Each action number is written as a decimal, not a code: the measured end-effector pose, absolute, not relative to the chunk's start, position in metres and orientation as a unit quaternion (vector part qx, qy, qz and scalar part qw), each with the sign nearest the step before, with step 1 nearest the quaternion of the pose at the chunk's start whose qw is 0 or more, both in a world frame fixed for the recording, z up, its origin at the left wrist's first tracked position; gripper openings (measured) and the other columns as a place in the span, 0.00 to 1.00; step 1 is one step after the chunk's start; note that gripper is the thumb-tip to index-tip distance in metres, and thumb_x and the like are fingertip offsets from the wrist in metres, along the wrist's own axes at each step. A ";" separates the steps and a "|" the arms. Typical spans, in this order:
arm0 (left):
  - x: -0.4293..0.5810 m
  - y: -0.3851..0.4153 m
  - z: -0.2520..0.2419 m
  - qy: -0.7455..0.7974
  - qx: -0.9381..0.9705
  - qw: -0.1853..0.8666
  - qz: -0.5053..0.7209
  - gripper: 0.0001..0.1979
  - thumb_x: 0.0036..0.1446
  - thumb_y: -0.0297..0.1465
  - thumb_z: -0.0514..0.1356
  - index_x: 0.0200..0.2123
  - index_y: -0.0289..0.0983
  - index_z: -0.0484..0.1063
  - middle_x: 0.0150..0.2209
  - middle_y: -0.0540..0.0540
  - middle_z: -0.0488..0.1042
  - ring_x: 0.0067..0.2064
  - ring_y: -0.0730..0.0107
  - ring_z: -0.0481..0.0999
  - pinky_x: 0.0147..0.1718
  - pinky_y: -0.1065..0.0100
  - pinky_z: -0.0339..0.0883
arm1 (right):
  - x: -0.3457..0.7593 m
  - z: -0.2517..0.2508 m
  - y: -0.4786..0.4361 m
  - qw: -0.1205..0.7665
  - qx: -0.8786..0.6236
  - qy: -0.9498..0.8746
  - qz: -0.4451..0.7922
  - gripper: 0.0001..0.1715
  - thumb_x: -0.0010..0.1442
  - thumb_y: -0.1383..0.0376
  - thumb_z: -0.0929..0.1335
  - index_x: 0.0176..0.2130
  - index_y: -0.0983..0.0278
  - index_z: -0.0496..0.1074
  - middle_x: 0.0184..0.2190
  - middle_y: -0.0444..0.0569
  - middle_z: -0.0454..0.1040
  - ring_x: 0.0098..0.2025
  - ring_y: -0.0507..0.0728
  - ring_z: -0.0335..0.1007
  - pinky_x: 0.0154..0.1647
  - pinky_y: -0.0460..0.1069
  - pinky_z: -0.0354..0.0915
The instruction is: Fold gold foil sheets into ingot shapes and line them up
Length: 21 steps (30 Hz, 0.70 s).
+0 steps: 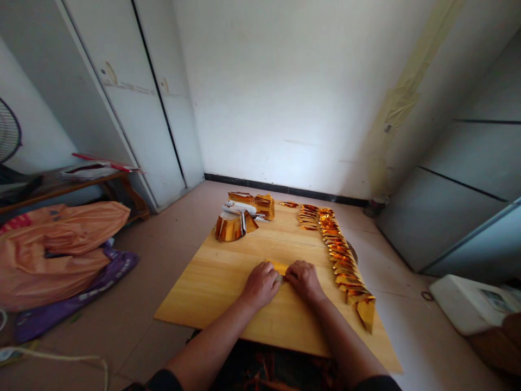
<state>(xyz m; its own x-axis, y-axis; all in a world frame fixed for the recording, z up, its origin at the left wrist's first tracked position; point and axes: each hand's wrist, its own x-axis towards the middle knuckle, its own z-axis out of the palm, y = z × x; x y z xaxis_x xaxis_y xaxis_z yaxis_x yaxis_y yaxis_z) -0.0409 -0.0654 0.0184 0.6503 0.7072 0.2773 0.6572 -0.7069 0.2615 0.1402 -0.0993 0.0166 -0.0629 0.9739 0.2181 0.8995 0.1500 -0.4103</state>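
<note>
A small piece of gold foil paper (pixel 280 267) lies low over the wooden board, stretched between my two hands. My left hand (pixel 262 282) is closed on its left end, fingers curled in. Its right end is pinched by my right hand (pixel 304 278). My fingertips partly hide the paper, so its exact folds cannot be made out. To the right, a long row of folded gold foil pieces (pixel 342 255) overlaps along the board's edge. Farther back sits a stack of gold foil sheets (pixel 264 206), with a curved bundle of gold sheets (pixel 230 227) in front of it.
The wooden board (pixel 203 288) stands in front of me. On the left floor lie an orange bag (pixel 61 255) and a purple bag (pixel 77 296), near a wooden bench (pixel 130 195). A white box-like thing (pixel 468 304) is at right, below a grey cabinet (pixel 456 201).
</note>
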 end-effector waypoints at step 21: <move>-0.027 -0.077 0.022 0.456 0.877 0.038 0.147 0.07 0.54 0.34 0.58 0.37 0.39 0.68 0.39 0.45 0.67 0.43 0.61 0.65 0.41 0.62 0.60 | 0.135 0.017 -0.103 0.239 -0.660 -0.709 0.066 0.06 0.58 0.68 0.66 0.30 0.62 0.72 0.31 0.46 0.73 0.37 0.54 0.65 0.40 0.48 0.51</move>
